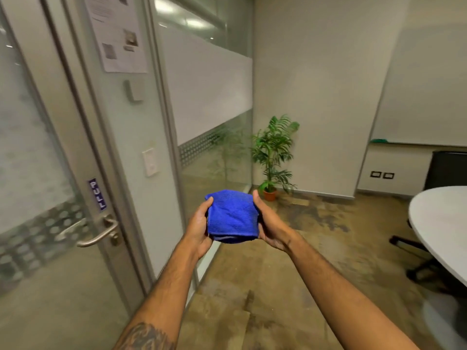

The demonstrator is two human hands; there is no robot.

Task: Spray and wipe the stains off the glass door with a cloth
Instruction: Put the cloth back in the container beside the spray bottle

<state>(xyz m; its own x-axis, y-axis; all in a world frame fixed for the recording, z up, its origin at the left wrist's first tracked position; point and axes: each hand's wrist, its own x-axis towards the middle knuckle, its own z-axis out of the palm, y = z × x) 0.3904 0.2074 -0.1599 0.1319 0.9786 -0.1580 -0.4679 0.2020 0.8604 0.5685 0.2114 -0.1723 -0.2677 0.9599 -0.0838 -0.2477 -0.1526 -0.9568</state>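
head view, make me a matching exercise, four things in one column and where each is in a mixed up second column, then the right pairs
Things:
1. blue cloth
2. PULL sticker
3. potted plant
4. paper notice

Places:
A. on the floor in the far corner of the room
B. high on the glass panel beside the door
C. held between the left hand and the right hand
D. on the door frame just above the metal handle

Pairs: 1-C, 2-D, 3-A, 4-B
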